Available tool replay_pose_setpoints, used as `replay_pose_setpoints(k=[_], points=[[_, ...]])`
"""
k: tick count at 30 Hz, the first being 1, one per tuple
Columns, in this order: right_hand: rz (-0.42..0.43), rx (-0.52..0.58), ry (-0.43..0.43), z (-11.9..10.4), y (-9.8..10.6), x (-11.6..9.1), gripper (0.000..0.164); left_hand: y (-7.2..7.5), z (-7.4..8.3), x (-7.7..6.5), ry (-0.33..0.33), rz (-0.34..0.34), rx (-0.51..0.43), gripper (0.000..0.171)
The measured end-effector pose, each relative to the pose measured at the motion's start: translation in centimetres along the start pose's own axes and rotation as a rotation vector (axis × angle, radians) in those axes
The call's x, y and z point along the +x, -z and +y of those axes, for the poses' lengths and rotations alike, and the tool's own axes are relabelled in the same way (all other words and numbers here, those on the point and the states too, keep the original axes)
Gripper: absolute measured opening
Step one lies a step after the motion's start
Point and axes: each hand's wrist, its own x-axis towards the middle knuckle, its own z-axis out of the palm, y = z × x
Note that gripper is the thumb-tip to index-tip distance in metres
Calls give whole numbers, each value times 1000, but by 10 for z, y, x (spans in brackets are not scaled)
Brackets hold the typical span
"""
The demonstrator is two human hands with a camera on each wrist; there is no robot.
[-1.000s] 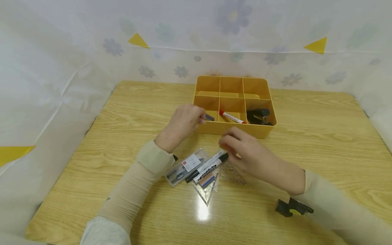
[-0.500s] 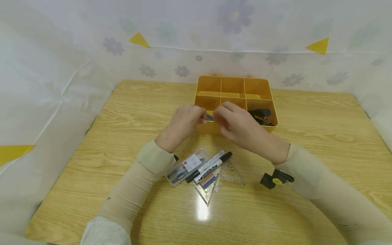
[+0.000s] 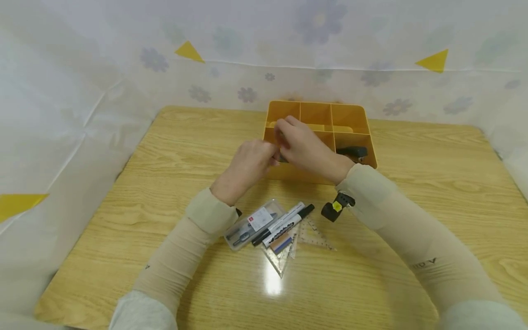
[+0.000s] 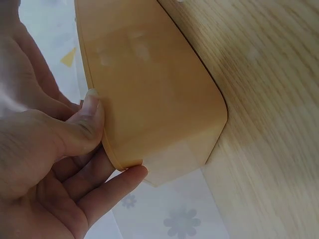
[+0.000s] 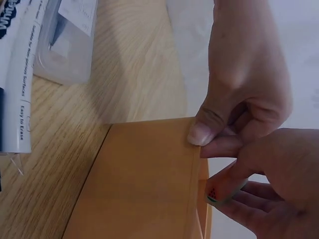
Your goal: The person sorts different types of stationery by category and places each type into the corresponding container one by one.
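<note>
A yellow six-compartment organizer box [image 3: 297, 174] stands at the back of the table. My left hand [image 3: 251, 167] grips its front left corner; in the left wrist view the thumb [image 4: 89, 114] lies on the outer wall, with fingers curled over the rim. Over the front left compartment is my right hand [image 3: 303, 146], close beside the left. Between its fingertips it pinches a small red-and-green piece with black dots [image 5: 213, 193], patterned like a watermelon slice and mostly hidden. A black stapler [image 3: 352, 151] lies in the front right compartment. The front middle compartment is largely covered by the right hand.
Nearer me lie a clear compass case [image 3: 243, 233], a black-capped whiteboard marker [image 3: 284, 229], a second marker beside it, a brown-and-blue eraser [image 3: 281, 243] and clear set squares [image 3: 317, 238]. A flower-patterned white curtain [image 3: 247, 78] hangs behind the table.
My right hand has moved from above the pile of stationery forward and left to the front left compartment, now covering the red marker. My left hand has kept its place on the box.
</note>
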Motion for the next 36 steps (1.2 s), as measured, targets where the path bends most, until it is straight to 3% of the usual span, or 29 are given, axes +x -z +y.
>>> replay_pose_setpoints(k=[16, 27, 36], points=[[-176, -54, 24, 26, -21, 15, 11, 3, 4, 2, 10, -45, 8, 7], [-342, -97, -118, 25, -24, 15, 7, 3, 7, 2, 17, -78, 1, 9], [-380, -133, -181, 23, -26, 17, 9, 4, 6, 3, 7, -75, 3, 8]])
